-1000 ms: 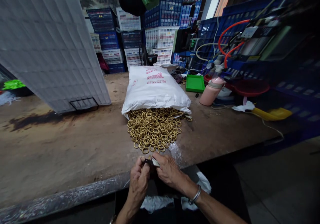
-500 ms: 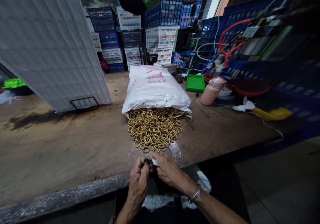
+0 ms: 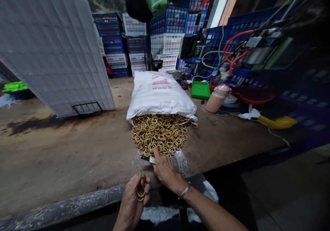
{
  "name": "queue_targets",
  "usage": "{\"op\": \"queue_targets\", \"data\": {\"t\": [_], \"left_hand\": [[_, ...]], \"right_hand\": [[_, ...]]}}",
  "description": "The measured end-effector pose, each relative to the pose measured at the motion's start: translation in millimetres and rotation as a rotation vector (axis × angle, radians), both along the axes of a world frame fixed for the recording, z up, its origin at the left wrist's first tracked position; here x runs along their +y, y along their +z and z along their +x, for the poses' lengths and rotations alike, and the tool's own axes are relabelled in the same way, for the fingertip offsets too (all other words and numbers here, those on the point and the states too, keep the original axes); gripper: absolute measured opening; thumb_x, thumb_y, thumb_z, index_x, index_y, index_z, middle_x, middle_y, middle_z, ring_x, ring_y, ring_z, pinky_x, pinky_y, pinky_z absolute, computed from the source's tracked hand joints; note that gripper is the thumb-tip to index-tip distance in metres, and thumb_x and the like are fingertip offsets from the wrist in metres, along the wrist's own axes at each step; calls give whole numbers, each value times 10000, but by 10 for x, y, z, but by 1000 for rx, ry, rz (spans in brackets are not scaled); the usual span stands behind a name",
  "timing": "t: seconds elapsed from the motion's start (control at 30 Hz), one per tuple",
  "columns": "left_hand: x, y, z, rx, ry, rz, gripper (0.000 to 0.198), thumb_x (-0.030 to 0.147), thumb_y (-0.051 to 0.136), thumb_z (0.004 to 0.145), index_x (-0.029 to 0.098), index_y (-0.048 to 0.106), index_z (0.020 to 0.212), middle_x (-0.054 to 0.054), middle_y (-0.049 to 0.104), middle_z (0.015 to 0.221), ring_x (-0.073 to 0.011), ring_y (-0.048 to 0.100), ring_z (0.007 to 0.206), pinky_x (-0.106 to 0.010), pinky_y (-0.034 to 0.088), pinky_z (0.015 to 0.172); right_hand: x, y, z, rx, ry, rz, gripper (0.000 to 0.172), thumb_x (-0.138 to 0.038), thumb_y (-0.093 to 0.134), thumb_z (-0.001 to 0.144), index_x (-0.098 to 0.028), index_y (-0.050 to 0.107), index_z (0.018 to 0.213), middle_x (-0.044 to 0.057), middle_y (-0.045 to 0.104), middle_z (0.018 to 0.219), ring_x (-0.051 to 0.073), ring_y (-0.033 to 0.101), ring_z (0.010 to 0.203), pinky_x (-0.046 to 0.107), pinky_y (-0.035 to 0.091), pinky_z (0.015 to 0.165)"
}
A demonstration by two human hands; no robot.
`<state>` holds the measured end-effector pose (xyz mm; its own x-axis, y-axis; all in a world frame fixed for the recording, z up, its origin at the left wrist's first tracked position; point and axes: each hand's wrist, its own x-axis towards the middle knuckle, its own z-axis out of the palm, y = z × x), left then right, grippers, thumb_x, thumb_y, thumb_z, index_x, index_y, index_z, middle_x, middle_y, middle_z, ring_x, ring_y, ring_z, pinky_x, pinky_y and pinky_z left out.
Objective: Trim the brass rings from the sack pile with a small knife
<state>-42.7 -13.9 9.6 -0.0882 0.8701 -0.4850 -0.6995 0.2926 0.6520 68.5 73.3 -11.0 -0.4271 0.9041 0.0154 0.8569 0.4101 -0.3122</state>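
The right hand (image 3: pixel 165 170), gripping a small black-and-white tool (image 3: pixel 147 159) pointing left, is nearer the pile of gold rings (image 3: pixel 160 134) just ahead on the tabletop (image 3: pixel 77 162); the left hand (image 3: pixel 131 196) holds some rings (image 3: pixel 140 199).

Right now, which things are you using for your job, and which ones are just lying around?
In use:
- gold rings in the left hand
- black-and-white tool in the right hand
- ring pile
- white sack

Probably just lying around:
- pink bottle
- green tray
- yellow thing
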Motion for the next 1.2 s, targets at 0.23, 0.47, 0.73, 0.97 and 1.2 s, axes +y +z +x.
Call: {"op": "queue_targets", "data": {"t": [0.23,0.47,0.73,0.97,1.2], "left_hand": [[45,-27,-144,-117,37,-2,260,316,711,607,185,574,785,20,570,651,-68,477,504,-165,328,426],[155,-15,-136,-139,61,-10,208,259,721,595,142,572,681,-16,594,686,-102,551,575,-158,367,403],[271,-29,62,145,-75,95,320,406,683,630,163,555,793,50,511,562,-54,437,426,-142,280,349],[335,-29,138,506,-90,185,282,421,651,651,153,565,619,50,486,480,-55,398,416,-166,294,403],[340,-94,156,489,-174,113,317,481,587,685,170,533,719,74,458,481,-37,322,355,-160,235,363]], "right_hand": [[14,71,-69,-24,3,39,325,-90,436,694,-187,457,1003,66,619,796,193,555,717,269,303,615],[51,88,93,339,58,-83,254,-59,406,683,-207,460,883,-5,578,741,121,512,648,204,304,583],[-81,191,210,597,90,-166,88,-158,444,771,-203,466,843,-26,529,706,112,479,648,203,323,597],[-46,238,190,740,3,-385,193,-313,372,851,-190,446,722,-54,446,584,90,430,553,197,325,545],[-5,217,170,769,-60,-362,207,-305,422,801,-183,417,634,-60,392,584,84,382,567,194,302,534]]}}
